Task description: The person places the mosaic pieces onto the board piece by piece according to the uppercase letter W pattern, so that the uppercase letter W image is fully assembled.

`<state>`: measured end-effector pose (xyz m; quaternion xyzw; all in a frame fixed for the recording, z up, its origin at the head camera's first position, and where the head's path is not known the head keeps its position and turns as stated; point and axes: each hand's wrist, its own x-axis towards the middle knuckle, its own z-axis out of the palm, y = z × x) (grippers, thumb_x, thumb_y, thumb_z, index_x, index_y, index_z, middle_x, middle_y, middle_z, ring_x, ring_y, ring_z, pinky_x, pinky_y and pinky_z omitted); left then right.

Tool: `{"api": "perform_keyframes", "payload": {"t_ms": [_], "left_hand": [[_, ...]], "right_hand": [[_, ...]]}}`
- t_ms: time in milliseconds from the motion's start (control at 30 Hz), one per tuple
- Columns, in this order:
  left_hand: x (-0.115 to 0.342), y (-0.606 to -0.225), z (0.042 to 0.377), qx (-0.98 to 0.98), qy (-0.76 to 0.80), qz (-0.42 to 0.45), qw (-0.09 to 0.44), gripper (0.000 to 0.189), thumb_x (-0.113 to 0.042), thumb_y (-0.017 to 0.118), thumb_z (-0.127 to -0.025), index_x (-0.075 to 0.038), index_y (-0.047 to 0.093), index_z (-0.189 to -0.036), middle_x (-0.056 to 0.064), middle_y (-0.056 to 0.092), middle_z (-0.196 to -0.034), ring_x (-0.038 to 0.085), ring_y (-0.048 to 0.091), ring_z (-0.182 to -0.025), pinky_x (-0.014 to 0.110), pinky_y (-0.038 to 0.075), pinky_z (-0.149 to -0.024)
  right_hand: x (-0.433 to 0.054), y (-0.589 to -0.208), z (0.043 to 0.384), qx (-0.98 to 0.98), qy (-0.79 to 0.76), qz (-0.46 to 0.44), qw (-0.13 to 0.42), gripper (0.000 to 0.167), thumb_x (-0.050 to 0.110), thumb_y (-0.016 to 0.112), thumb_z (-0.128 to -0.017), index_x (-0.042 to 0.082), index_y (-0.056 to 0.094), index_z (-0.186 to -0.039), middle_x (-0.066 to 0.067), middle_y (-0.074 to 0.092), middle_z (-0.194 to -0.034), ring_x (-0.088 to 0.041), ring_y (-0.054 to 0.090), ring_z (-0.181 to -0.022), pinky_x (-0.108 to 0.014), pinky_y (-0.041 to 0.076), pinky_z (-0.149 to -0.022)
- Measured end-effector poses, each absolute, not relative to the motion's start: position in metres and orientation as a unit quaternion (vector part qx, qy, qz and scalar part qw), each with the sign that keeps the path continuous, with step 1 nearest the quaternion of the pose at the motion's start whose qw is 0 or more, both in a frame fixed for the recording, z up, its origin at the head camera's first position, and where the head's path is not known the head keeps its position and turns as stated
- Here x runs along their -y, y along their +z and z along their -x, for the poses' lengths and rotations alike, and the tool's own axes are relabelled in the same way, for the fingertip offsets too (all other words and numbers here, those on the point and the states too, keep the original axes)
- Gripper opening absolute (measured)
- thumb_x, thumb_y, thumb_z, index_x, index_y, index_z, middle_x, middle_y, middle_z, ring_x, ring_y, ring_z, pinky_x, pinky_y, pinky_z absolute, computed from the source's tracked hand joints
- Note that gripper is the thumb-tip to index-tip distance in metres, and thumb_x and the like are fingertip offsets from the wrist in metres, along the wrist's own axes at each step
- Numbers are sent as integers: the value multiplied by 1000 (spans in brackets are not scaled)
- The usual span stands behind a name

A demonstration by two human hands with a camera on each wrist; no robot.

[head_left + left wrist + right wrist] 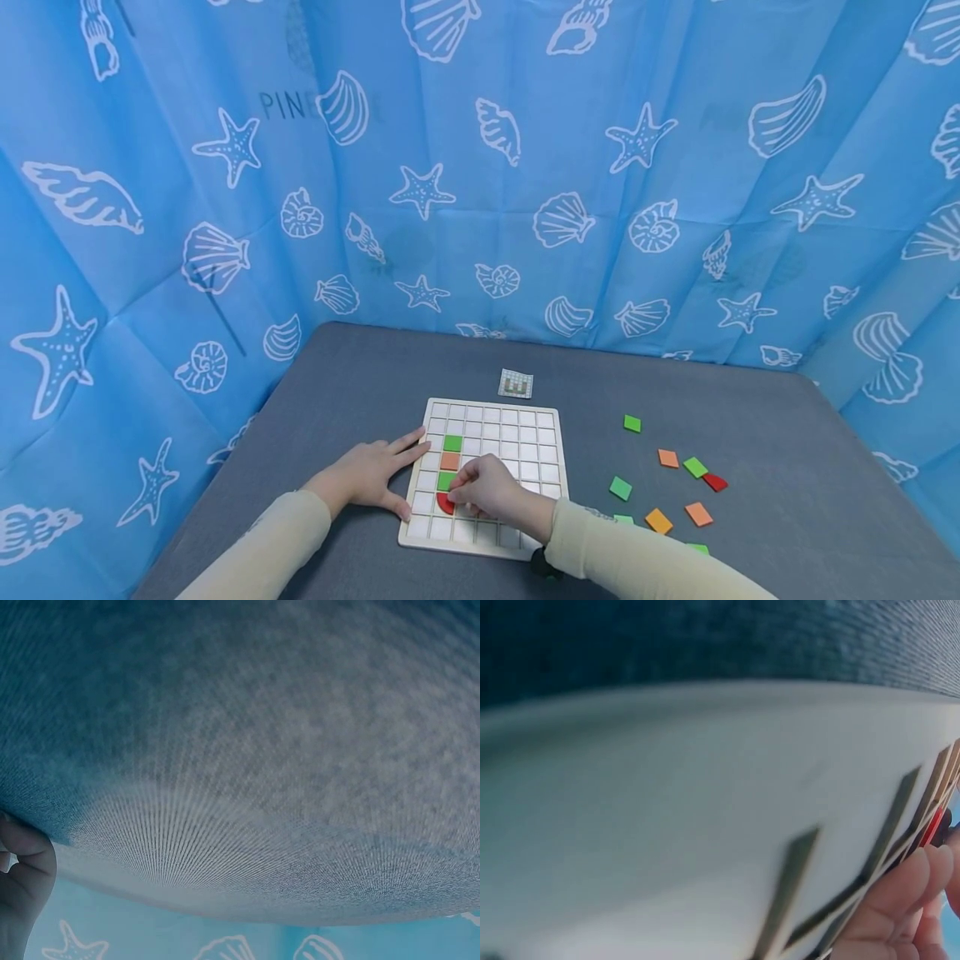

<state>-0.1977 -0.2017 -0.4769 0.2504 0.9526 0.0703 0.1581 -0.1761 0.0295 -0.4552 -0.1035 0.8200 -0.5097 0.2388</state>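
A pale board (420, 533) with a grid of square cells lies on the grey table. One column holds a green square tile (453, 443), an orange tile (450, 461) and another green tile (446, 481). Just below them, my right hand (491, 490) pinches a red tile with a rounded edge (445, 502) close over a cell. In the right wrist view, the red tile (932, 827) shows edge-on by the fingertips. My left hand (367, 472) has its fingers spread and rests at the board's left edge. Only part of that hand (26, 877) appears in the left wrist view.
A small card with a grid pattern (516, 383) lies behind the board. To the right are scattered several loose tiles, among them a green tile (632, 423), an orange tile (698, 514) and a red tile (715, 482). A blue shell-print curtain (465, 250) hangs behind the table.
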Motion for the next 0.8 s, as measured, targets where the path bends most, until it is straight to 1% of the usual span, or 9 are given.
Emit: {"api": "perform_keyframes", "payload": {"t_ms": [167, 333, 467, 667, 800], "left_hand": [[201, -475, 198, -952, 73, -249, 162, 106, -75, 65, -69, -24, 30, -155, -3, 16, -162, 33, 45, -130, 50, 41, -97], [201, -473, 197, -951, 78, -249, 167, 105, -74, 66, -70, -24, 30, -155, -3, 16, -162, 34, 44, -131, 51, 40, -98], [201, -474, 198, -950, 80, -250, 168, 105, -74, 67, -70, -24, 30, -155, -3, 16, -162, 35, 43, -131, 52, 40, -98], [202, -479, 200, -950, 79, -253, 168, 106, -75, 65, -69, -25, 28, -155, -3, 15, -162, 36, 42, -132, 52, 39, -99], [202, -479, 201, -948, 83, -255, 168, 107, -75, 65, -69, -24, 28, -155, -3, 15, -162, 37, 41, -133, 53, 38, -99]], "right_hand": [[-35, -452, 177, -814, -516, 101, 246, 4, 4, 72, -86, 1, 71, -84, 1, 59, -64, -10, 48, -51, -23, 42, -47], [-43, -448, 179, -808, -530, 104, 233, 4, 3, 70, -87, -1, 70, -86, -1, 63, -68, -9, 50, -53, -24, 44, -51], [-56, -442, 183, -798, -547, 102, 230, 7, 3, 68, -89, -4, 69, -92, -2, 63, -71, -11, 50, -55, -25, 43, -52], [-78, -429, 188, -803, -548, 101, 211, 14, 5, 65, -91, -7, 68, -98, -4, 64, -74, -12, 55, -58, -29, 46, -55], [-92, -421, 192, -807, -547, 90, 204, 16, 7, 64, -93, -7, 67, -100, -4, 64, -76, -13, 56, -60, -31, 47, -57]]}}
